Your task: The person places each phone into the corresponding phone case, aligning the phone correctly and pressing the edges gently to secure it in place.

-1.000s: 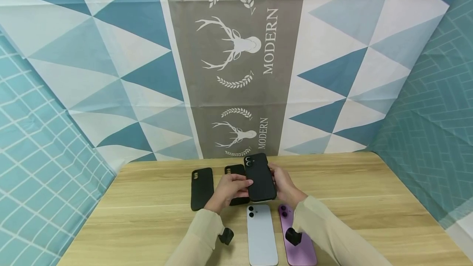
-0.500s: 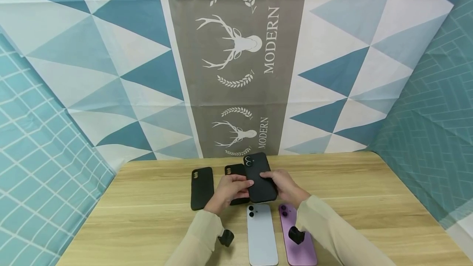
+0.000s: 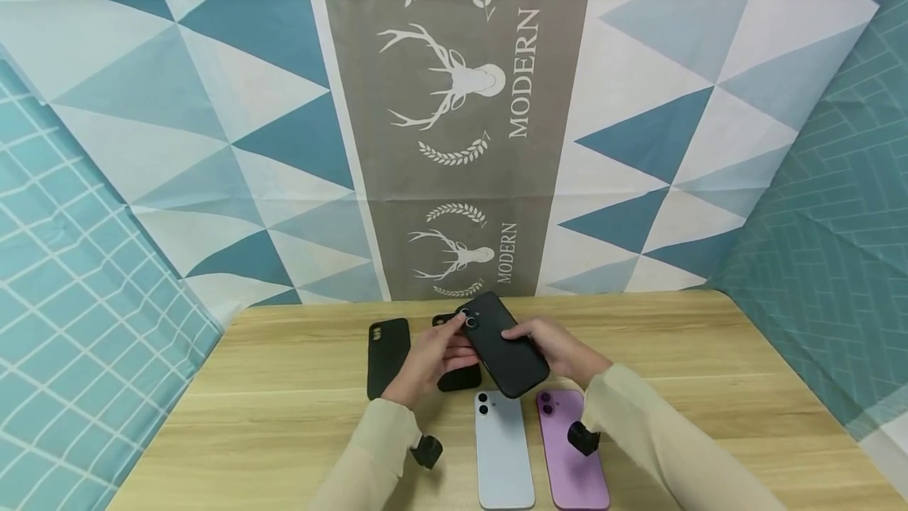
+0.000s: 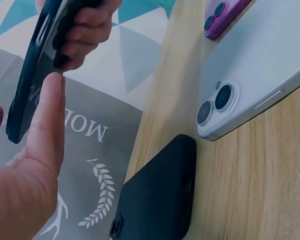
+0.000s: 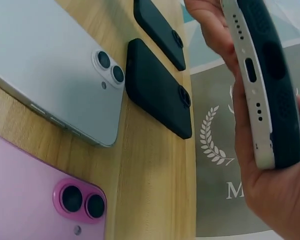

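My right hand (image 3: pixel 560 347) grips a phone in a black case (image 3: pixel 507 353), its thumb on the case's back. The right wrist view shows the bottom end: the phone's pale edge (image 5: pixel 251 95) with its charging port sits beside the case wall (image 5: pixel 282 95), which has its own cutouts. My left hand (image 3: pixel 429 357) is at the camera end, thumb on the corner by the lenses and fingers on the opposite face. In the left wrist view those fingers (image 4: pixel 47 117) run straight along the dark screen side. The phone is tilted above the table.
Two black phone cases (image 3: pixel 388 357) (image 3: pixel 459 377) lie at the back left of the wooden table (image 3: pixel 284 400). Nearer me lie a white phone (image 3: pixel 502 452) and a purple phone (image 3: pixel 573 456), both lens side up. A patterned cloth (image 3: pixel 454 180) stands behind the table.
The cased phone has turned, its lower end swinging right. My left thumb moved from the case's side up to the camera corner. The right thumb came onto the case's back.
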A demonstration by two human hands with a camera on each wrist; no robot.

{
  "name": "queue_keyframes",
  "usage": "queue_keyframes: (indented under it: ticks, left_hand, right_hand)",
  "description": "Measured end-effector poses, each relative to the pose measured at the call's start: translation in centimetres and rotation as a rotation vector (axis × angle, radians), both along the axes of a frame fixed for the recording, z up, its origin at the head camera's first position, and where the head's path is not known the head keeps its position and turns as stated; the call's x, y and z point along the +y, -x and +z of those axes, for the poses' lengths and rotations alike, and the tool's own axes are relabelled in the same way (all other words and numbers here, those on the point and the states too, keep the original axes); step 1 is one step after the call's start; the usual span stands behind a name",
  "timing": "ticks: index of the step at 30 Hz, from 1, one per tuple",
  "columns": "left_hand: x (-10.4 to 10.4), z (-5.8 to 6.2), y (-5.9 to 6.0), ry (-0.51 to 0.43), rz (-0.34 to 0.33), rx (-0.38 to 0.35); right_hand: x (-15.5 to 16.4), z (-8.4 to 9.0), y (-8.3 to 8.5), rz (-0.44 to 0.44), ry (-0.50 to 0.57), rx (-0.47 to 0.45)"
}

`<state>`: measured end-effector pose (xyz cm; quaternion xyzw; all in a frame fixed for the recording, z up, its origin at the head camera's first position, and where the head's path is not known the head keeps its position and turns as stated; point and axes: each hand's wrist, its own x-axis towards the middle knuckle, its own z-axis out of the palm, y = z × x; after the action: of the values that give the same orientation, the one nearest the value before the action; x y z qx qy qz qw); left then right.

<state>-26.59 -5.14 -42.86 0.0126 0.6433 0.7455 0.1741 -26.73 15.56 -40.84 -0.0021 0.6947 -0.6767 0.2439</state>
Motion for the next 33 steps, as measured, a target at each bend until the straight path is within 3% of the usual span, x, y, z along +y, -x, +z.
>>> queue_keyframes:
  ticks: [4,8,17,27,33]
  left_hand:
    - [-0.4,0.4,0.0,-0.034,-0.001,-0.018]
    - [-0.9,0.8,-0.1,-0.039,-0.049,-0.013]
    - [-1.6,0.3,-0.2,-0.050,-0.129,-0.020]
    - [-2.0,0.1,-0.7,-0.010,-0.153,0.041]
    - [-2.1,0.1,-1.0,-0.015,-0.148,0.061]
  right_hand:
    - [0.1,0.3,-0.1,0.059,-0.014,-0.002]
    - [0.1,0.8,-0.3,0.128,-0.024,0.008]
    - [-0.2,0.9,-0.4,0.190,-0.060,0.013]
    - [-0.3,0.8,-0.3,0.295,-0.012,-0.008]
    - [-0.3,0.6,-0.2,0.303,-0.032,0.013]
